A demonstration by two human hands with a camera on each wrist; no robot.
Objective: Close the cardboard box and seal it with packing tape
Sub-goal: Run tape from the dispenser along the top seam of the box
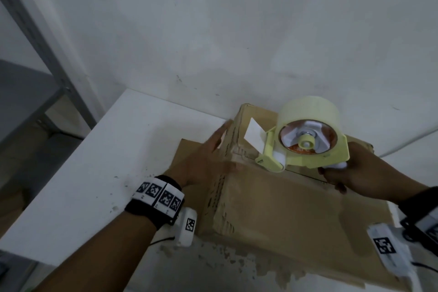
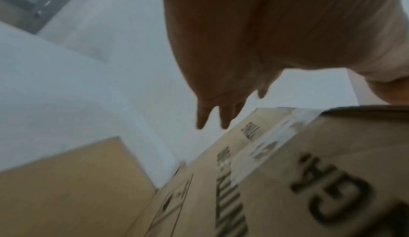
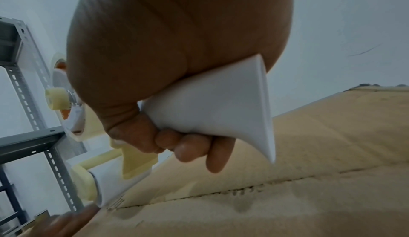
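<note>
A closed brown cardboard box (image 1: 284, 206) lies on the white table (image 1: 94, 173), its top flaps meeting in a centre seam (image 3: 221, 194). My right hand (image 1: 350, 170) grips the white handle (image 3: 212, 104) of a pale yellow tape dispenser (image 1: 305, 147) carrying a roll of tape. The dispenser's roller sits at the left end of the seam, with a loose tape end (image 1: 254, 135) sticking up. My left hand (image 1: 203, 156) lies flat with straight fingers against the box's left end and top edge (image 2: 254, 135).
A flat sheet of cardboard (image 2: 66, 188) lies on the table under and left of the box. A grey metal shelving rack (image 1: 35, 59) stands at the left. The white wall (image 1: 237, 31) rises right behind the box.
</note>
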